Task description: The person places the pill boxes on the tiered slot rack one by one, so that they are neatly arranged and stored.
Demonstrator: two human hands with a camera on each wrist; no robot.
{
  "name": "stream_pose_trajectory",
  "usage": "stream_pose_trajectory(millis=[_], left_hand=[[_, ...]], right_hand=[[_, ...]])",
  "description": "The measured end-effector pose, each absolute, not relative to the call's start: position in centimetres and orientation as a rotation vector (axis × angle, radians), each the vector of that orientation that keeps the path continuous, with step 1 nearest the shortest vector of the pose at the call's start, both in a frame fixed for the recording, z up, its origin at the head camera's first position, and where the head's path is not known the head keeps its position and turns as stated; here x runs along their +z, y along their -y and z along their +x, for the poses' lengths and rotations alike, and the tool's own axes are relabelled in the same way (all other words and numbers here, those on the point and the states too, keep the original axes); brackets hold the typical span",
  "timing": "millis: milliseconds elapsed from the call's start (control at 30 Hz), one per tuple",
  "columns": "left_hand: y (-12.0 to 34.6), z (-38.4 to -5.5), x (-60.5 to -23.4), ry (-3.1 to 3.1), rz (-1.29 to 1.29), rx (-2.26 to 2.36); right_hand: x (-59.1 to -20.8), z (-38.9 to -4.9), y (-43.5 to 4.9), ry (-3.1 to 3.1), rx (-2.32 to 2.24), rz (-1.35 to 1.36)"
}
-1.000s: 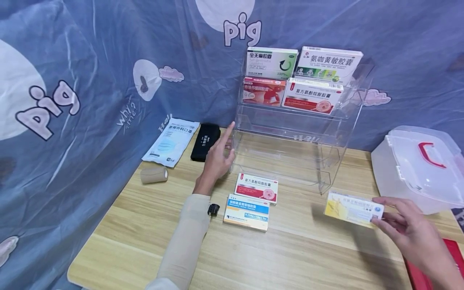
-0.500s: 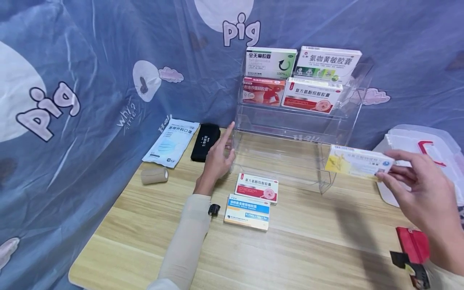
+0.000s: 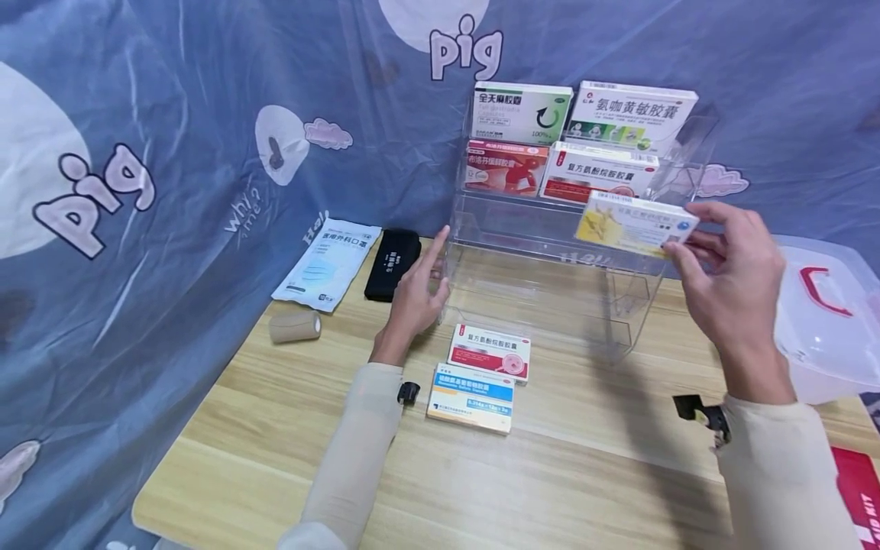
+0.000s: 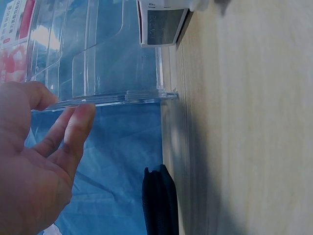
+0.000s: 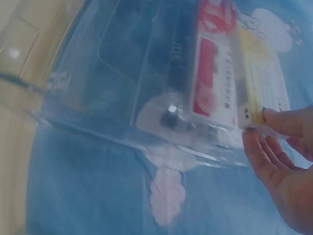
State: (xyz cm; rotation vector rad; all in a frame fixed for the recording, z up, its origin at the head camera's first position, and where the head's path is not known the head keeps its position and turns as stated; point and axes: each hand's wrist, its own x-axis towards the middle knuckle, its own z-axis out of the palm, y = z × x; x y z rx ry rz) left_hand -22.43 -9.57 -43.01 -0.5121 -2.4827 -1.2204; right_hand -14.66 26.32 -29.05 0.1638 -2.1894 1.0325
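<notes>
My right hand (image 3: 732, 267) pinches one end of a white and yellow medicine box (image 3: 629, 223), its thumb on the near face. The box is raised in front of the clear acrylic rack (image 3: 536, 248), overlapping the lower part of a red and white box (image 3: 596, 174) on the second tier. From the right wrist view, the yellow box (image 5: 254, 73) is just in front of that red and white box, with any contact unclear. My left hand (image 3: 415, 294) rests against the rack's left side, index finger straight; the left wrist view has its fingertips (image 4: 84, 115) at the side panel.
Green, white and red boxes fill the rack's upper tiers. A red and white box (image 3: 490, 353) and a blue and white box (image 3: 470, 399) lie in front. At left are a mask packet (image 3: 326, 263), black case (image 3: 392, 263) and beige roll (image 3: 294, 327); a clear-lidded bin (image 3: 825, 328) stands right.
My right hand has lifted the yellow and white box up and leftward from low on the right to the rack's second tier. The left hand has stayed at the rack's side.
</notes>
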Motion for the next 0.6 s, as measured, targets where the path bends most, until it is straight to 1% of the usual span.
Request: stream_pose_trajectory(millis=[100,300,600], left_hand=[[9.6,-22.4,-43.1,2.477,-0.513,-1.221],[9.2,-22.4,-43.1,2.479,-0.513,-1.232],[9.3,-22.3,-43.0,2.485,-0.505,-1.238]], right_hand=[[-29.4,-16.6,-25.6,2.178,1.026,0.153],[-31.0,-19.8,-25.0,2.267,0.830,0.164],[-33.7,-21.8,-22.6,2.305,0.880,0.361]])
